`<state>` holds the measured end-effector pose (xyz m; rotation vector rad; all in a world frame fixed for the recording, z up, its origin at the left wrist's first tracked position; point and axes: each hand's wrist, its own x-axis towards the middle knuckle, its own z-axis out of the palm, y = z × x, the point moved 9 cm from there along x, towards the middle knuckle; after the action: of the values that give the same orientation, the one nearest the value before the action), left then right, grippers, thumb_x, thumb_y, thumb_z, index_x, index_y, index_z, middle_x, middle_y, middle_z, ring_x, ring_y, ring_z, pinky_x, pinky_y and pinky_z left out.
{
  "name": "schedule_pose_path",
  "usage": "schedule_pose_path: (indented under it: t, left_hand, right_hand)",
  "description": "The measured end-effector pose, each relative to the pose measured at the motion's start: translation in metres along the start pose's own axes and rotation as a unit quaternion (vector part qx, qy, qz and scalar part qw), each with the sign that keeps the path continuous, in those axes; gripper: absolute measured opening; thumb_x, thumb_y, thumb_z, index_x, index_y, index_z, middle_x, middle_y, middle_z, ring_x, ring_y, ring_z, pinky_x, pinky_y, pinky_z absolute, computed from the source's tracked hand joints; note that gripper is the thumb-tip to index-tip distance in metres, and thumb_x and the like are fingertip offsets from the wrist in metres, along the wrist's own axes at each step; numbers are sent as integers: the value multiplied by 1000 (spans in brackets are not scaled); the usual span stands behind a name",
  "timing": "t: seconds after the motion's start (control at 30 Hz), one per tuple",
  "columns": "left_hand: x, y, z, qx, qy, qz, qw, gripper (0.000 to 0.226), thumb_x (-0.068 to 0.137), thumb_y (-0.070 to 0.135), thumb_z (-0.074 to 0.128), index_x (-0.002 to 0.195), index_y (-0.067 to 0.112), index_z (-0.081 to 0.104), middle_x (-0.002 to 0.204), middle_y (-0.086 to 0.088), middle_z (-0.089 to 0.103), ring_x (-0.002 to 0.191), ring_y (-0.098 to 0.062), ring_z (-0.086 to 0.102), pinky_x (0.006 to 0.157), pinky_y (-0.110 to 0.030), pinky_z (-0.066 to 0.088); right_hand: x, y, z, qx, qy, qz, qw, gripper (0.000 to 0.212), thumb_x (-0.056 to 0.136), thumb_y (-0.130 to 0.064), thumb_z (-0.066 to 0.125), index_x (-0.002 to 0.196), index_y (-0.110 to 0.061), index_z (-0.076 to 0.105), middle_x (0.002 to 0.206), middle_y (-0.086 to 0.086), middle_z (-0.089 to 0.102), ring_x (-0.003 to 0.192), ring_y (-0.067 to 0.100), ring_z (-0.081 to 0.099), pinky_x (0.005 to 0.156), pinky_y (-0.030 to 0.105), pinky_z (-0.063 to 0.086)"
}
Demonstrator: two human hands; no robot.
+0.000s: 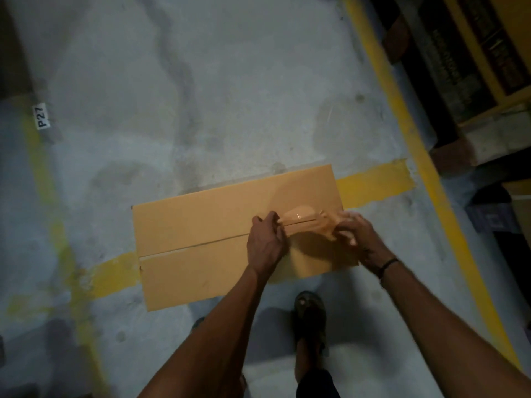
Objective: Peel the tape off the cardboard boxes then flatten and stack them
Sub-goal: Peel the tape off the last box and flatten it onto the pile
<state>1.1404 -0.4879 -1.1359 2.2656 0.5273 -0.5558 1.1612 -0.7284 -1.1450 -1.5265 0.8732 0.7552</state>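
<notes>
A tan cardboard box (195, 225) stands on the concrete floor, its top flaps meeting in a seam that runs left to right. Brown tape (301, 219) is lifted off the right stretch of the seam and bunched into a shiny crumpled strip. My left hand (265, 239) rests on the box top at the seam, its fingertips pinching the left end of the lifted tape. My right hand (352, 228) grips the bunched tape at the box's right edge. The left part of the seam is bare of tape.
Yellow painted lines (402, 124) cross the grey floor, with a "P27" label (41, 115) at the left. Dark shelving and stacked goods (465, 67) fill the upper right. More boxes (511, 208) sit at the right edge. My sandalled foot (310, 311) stands just before the box.
</notes>
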Motion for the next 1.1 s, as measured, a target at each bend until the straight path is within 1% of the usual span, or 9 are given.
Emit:
schedule_pose_path:
  t: [0.07,0.2,0.3,0.37,0.43,0.7,0.83,0.97,1.1]
  left_hand:
    - [2,-1,-1,-24,3,-8,1000,24,100,40,47,118,27,56,105,-11,59,91,-30,62,79,-42,55]
    - [7,12,0,-57,4,-1,998,24,94,42,48,112,29,56,94,-9,67,88,-32,64,75,-43,55]
    - [-2,51,2,-23,5,78,997,18,100,32,49,116,28,55,98,-8,58,90,-28,58,75,-41,51]
    - [-13,79,7,-8,-10,128,992,19,101,35,48,118,29,52,101,-5,53,92,-25,53,77,-41,50]
    - [-19,99,14,5,-26,166,986,20,101,35,49,120,29,51,102,-5,51,92,-26,50,77,-43,50]
    - [-17,70,8,14,-22,105,994,55,92,29,53,144,24,36,126,-8,49,105,-28,53,85,-44,51]
    - [-24,-1,14,182,-71,62,979,47,91,34,57,134,17,44,126,-9,47,112,-32,50,90,-47,49]
    - [-40,-39,14,218,-83,65,970,62,80,32,72,134,21,42,125,-4,42,113,-29,47,87,-45,49]
    - [-47,-58,11,237,-63,38,969,72,74,36,80,133,20,41,129,-5,42,113,-30,46,85,-48,50]
  right_hand:
    - [-6,31,-5,-59,141,-9,988,16,91,-17,70,77,-11,67,69,7,70,59,19,66,50,24,53]
    - [-21,68,71,90,35,-13,995,17,99,-11,60,107,1,69,79,1,77,70,12,72,64,31,59]
    - [-43,50,92,42,39,-89,994,54,85,-39,53,125,-4,59,109,1,64,97,13,60,88,31,47]
    - [-38,45,86,50,65,-105,991,20,97,-16,49,114,-9,57,103,-1,60,92,10,62,80,24,49]
    - [-18,43,61,67,142,-107,982,30,97,9,43,98,-12,65,96,5,66,95,20,62,80,28,49]
    - [1,6,-36,106,339,-127,926,25,88,12,53,99,0,72,96,12,67,86,16,61,73,18,52]
    - [6,-6,-109,116,454,-93,879,26,90,-4,59,110,1,74,110,15,73,92,16,59,64,9,43]
    - [27,-9,-141,74,417,-27,906,2,87,-13,70,88,-11,69,90,11,65,83,24,57,68,31,43]
    - [40,2,-136,119,350,38,928,40,85,-34,79,67,-7,56,62,7,55,47,17,52,49,29,42]
